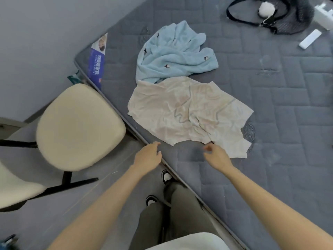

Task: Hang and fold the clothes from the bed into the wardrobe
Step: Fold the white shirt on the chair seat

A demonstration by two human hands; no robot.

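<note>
A cream, faintly patterned garment (187, 112) lies spread flat on the grey quilted mattress (281, 123) near its edge. Behind it a light blue garment (173, 55) with small dark marks lies crumpled. My left hand (148, 156) hovers over the mattress edge, fingers loosely curled, holding nothing. My right hand (215, 154) hangs just short of the cream garment's near hem, fingers loosely curled and empty. The wardrobe is out of view.
A cream-seated chair (77, 127) on black legs stands left of the bed, close to my left arm. A black mesh bag (281, 15) and a white remote-like bar (310, 39) lie at the bed's far side. My legs and shoes (167, 177) stand against the mattress edge.
</note>
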